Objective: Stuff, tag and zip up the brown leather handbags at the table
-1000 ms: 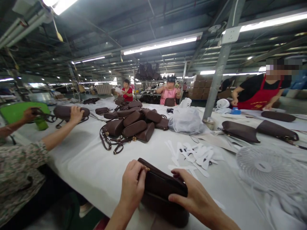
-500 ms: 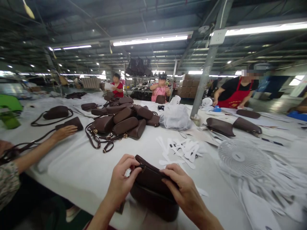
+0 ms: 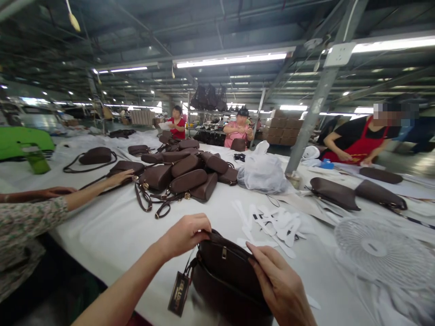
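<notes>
Since half a second ago, the left hand (image 3: 190, 231) has left the zip pull (image 3: 224, 252) for the far-left end of the brown handbag's (image 3: 231, 283) top edge, and a black tag (image 3: 179, 294) has come into clear view. Fingers and thumb of that hand pinch the edge; the right hand (image 3: 277, 278) grips the same edge farther right, thumb on the near side. Between them the bag is at the near part of the white table (image 3: 129, 235), top edge uppermost, its long axis slanting from far left to near right. On the tag, hanging off the left end, slanted gold capitals begin "DEL"; the rest is hard to read, and a smaller line beneath is illegible. The gold-toned pull lies just below the top edge.

Beyond, white strips (image 3: 275, 224) lie scattered near a white fan (image 3: 377, 249), its hub badge unreadable. Farther off is a pile of brown bags (image 3: 188, 181); just left of it, a co-worker's hand (image 3: 118, 179) touches another bag (image 3: 126, 167).
</notes>
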### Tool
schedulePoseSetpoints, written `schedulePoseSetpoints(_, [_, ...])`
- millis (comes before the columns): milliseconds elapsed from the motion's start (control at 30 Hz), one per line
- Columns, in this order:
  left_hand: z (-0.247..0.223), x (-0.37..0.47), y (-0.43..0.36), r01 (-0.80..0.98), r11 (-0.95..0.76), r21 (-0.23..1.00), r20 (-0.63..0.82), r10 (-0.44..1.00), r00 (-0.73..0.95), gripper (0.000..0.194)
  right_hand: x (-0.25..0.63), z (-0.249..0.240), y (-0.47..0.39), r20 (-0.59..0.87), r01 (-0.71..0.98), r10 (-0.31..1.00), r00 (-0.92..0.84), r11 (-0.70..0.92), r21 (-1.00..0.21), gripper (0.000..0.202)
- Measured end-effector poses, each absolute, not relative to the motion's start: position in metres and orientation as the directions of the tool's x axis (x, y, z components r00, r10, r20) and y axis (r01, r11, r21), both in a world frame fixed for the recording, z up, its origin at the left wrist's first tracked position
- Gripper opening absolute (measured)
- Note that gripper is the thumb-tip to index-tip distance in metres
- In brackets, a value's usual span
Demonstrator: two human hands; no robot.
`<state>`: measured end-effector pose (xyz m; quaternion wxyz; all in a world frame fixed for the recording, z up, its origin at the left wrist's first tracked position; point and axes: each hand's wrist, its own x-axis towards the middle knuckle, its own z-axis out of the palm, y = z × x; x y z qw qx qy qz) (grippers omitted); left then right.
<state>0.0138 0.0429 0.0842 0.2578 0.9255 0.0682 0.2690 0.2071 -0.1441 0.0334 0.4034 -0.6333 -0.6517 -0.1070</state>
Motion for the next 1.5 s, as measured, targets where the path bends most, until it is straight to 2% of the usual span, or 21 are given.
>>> schedulePoseSetpoints(67, [0.070,0.022,0.038,0.085,-0.875,0.477,0.553,0.374,0.745,0.018,0.206,0.030,-0.141,0.731,0.935,0.679,0.074,0.208,-0.287,0.044])
schedulePoseSetpoints(133, [0.054,0.031,0.031,0.228,-0.835,0.502,0.612,0.528,0.589,0.015,0.206,0.027,-0.138,0.802,0.953,0.597,0.012,0.236,-0.190,0.052])
schedulePoseSetpoints(200, [0.043,0.040,0.024,0.350,-0.754,0.556,0.623,0.656,0.426,0.013,0.206,0.025,-0.135,0.838,0.963,0.544,-0.035,0.242,-0.117,0.055])
schedulePoseSetpoints(267, [0.038,0.046,0.017,0.419,-0.698,0.581,0.620,0.713,0.328,0.012,0.206,0.026,-0.134,0.844,0.973,0.534,-0.040,0.213,-0.089,0.056])
schedulePoseSetpoints(400, [0.039,0.039,0.013,0.368,-0.745,0.556,0.639,0.666,0.385,0.012,0.210,0.028,-0.135,0.810,0.983,0.584,-0.052,0.175,-0.062,0.055])
schedulePoseSetpoints(500, [0.038,0.027,0.015,0.303,-0.776,0.553,0.640,0.628,0.442,0.012,0.215,0.029,-0.136,0.752,0.976,0.641,-0.153,0.220,0.012,0.049])
schedulePoseSetpoints(567, [0.038,0.022,0.016,0.333,-0.737,0.589,0.618,0.676,0.401,0.012,0.217,0.029,-0.134,0.739,0.969,0.644,-0.197,0.241,0.048,0.045])
schedulePoseSetpoints(700, [0.044,0.016,0.013,0.338,-0.626,0.703,0.490,0.771,0.408,0.006,0.218,0.029,-0.132,0.749,0.970,0.637,-0.183,0.240,0.032,0.038])
schedulePoseSetpoints(767, [0.048,0.012,0.004,0.321,-0.684,0.655,0.588,0.728,0.352,0.009,0.217,0.030,-0.133,0.756,0.969,0.630,-0.180,0.246,0.026,0.037])
schedulePoseSetpoints(867, [0.046,0.009,-0.019,0.349,-0.848,0.398,0.805,0.506,0.311,0.014,0.215,0.030,-0.134,0.758,0.965,0.625,-0.185,0.262,0.020,0.037])
schedulePoseSetpoints(933, [0.042,0.013,-0.035,0.383,-0.895,0.227,0.816,0.390,0.427,0.010,0.214,0.029,-0.135,0.756,0.965,0.627,-0.186,0.263,0.019,0.037])
schedulePoseSetpoints(1000, [0.036,0.021,-0.047,0.476,-0.868,0.142,0.768,0.400,0.500,0.014,0.214,0.029,-0.136,0.753,0.966,0.631,-0.186,0.257,0.023,0.037])
schedulePoseSetpoints(1133, [0.030,0.038,-0.050,0.670,-0.740,0.049,0.711,0.497,0.497,0.011,0.213,0.027,-0.136,0.747,0.968,0.635,-0.196,0.245,0.046,0.034])
schedulePoseSetpoints(1267, [0.035,0.041,-0.043,0.718,-0.695,-0.030,0.674,0.517,0.528,0.017,0.213,0.025,-0.134,0.748,0.974,0.637,-0.185,0.222,0.052,0.033])
schedulePoseSetpoints(1400, [0.045,0.039,-0.041,0.744,-0.668,0.001,0.547,0.624,0.559,0.018,0.213,0.023,-0.131,0.728,0.983,0.669,-0.146,0.184,0.027,0.039])
schedulePoseSetpoints(1500, [0.058,0.035,-0.037,0.701,-0.707,0.088,0.416,0.666,0.619,0.018,0.218,0.022,-0.129,0.667,0.986,0.740,-0.082,0.159,-0.055,0.044])
